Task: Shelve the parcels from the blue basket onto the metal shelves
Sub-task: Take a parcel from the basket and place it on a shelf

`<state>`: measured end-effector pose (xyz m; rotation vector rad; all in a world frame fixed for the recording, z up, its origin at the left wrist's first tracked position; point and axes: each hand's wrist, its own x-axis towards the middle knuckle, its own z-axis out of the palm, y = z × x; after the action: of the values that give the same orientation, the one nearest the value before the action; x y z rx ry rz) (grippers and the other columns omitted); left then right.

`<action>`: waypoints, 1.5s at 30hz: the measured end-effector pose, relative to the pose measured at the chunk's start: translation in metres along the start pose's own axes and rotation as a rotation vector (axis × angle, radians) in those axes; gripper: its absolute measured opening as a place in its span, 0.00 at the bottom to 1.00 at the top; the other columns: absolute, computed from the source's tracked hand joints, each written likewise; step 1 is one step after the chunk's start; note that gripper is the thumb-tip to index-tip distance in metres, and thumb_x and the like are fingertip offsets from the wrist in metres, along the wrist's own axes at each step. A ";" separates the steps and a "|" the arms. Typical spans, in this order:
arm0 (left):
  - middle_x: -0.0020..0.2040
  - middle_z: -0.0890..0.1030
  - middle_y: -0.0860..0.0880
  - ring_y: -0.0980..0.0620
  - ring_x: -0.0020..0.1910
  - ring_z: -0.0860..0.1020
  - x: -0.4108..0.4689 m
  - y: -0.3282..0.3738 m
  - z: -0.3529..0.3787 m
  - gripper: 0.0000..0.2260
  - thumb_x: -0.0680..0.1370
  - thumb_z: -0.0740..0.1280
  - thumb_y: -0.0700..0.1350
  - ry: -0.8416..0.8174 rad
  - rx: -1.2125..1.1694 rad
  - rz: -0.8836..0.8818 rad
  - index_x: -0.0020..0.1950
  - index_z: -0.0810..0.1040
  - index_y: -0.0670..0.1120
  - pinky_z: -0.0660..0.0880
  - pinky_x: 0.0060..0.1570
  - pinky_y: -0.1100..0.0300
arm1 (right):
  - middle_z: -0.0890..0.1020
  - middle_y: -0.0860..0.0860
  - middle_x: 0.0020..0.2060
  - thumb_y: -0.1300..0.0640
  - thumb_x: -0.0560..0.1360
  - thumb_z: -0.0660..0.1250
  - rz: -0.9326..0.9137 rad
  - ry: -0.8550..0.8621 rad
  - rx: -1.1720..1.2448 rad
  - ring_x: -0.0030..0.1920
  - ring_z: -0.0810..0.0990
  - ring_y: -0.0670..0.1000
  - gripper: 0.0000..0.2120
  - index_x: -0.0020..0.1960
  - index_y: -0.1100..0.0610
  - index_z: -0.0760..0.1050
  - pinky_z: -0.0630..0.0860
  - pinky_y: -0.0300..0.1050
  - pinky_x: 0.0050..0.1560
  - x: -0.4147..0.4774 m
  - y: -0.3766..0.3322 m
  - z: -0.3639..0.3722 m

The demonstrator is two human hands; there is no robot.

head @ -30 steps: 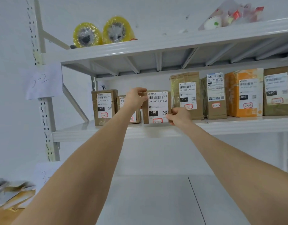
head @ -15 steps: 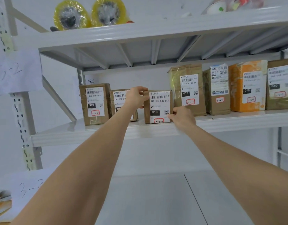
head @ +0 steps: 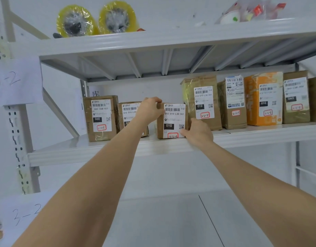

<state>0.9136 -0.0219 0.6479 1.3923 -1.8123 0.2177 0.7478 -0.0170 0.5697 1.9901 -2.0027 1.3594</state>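
A small brown parcel (head: 173,122) with a white label stands on the middle metal shelf (head: 103,148), third from the left in a row of parcels. My left hand (head: 150,108) grips its top left corner, fingers curled over the top edge. My right hand (head: 198,131) holds its lower right corner at the shelf surface. To the left stand two brown parcels, one (head: 100,118) at the shelf's end and one (head: 128,113) partly hidden behind my left hand. The blue basket is out of view.
Right of the held parcel stand a tall brown parcel (head: 203,102), another brown one (head: 233,104), an orange one (head: 264,100) and more. Two yellow tape rolls (head: 96,20) and a plastic bag (head: 251,11) lie on the top shelf. Paper signs hang on the left upright (head: 16,132).
Both hands stay on the small parcel, which sits a little further in on the shelf. My head has moved closer and slightly left, so the shelves appear larger.
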 end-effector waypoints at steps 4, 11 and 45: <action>0.70 0.67 0.45 0.44 0.65 0.71 -0.003 0.012 -0.003 0.23 0.78 0.65 0.45 0.003 0.164 0.088 0.73 0.66 0.48 0.71 0.61 0.50 | 0.62 0.55 0.71 0.51 0.75 0.69 -0.212 0.172 -0.174 0.69 0.63 0.56 0.31 0.74 0.53 0.60 0.70 0.50 0.61 -0.009 -0.007 -0.006; 0.65 0.74 0.46 0.44 0.62 0.74 -0.005 0.032 0.001 0.21 0.79 0.59 0.36 -0.033 0.500 0.191 0.71 0.70 0.49 0.74 0.53 0.52 | 0.46 0.52 0.78 0.64 0.79 0.60 -0.483 0.064 -0.362 0.78 0.48 0.54 0.31 0.78 0.55 0.51 0.61 0.48 0.72 -0.019 -0.013 0.012; 0.63 0.77 0.46 0.46 0.61 0.75 0.033 0.003 0.024 0.19 0.79 0.58 0.34 -0.049 0.441 0.165 0.68 0.73 0.49 0.73 0.54 0.55 | 0.58 0.55 0.75 0.61 0.79 0.58 -0.421 -0.008 -0.333 0.73 0.62 0.59 0.21 0.72 0.58 0.65 0.66 0.52 0.68 0.008 -0.024 0.040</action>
<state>0.8969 -0.0588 0.6559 1.5506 -2.0004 0.7106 0.7872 -0.0415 0.5624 2.0910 -1.5568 0.8679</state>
